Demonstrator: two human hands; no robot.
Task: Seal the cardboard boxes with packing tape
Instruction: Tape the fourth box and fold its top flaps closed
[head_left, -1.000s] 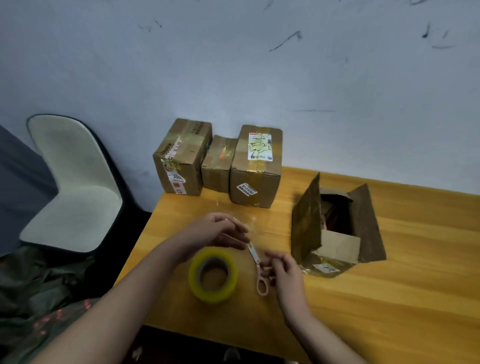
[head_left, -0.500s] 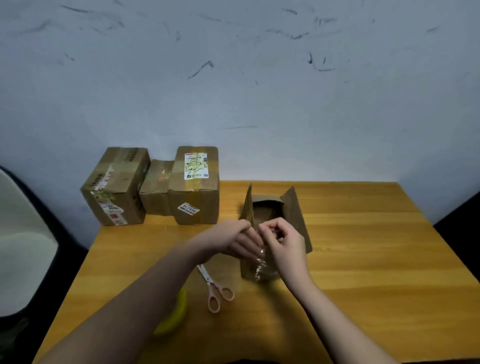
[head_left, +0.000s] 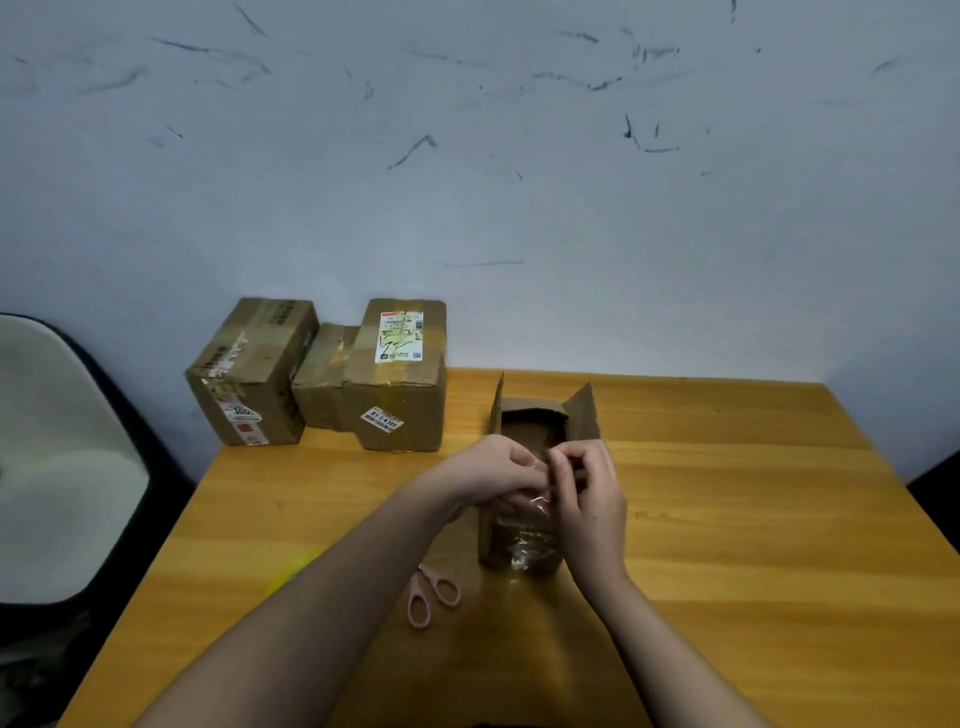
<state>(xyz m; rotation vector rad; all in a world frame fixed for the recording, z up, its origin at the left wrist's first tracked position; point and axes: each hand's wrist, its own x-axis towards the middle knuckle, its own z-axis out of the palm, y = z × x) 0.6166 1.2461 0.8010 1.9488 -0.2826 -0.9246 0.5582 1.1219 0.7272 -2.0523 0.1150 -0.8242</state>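
Since half a second ago both hands sit a little higher over the open box. Left hand and right hand pinch a clear tape strip at the box's near edge, fingertips curled on it.

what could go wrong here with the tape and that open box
1. Both hands, left hand and right hand, pinch a clear tape strip close together; it looks crinkled, so it may stick to itself or go on wrinkled.
2. The open box has its flaps standing up; taping now could leave a gap.
3. The scissors lie right by the left forearm and might get knocked.
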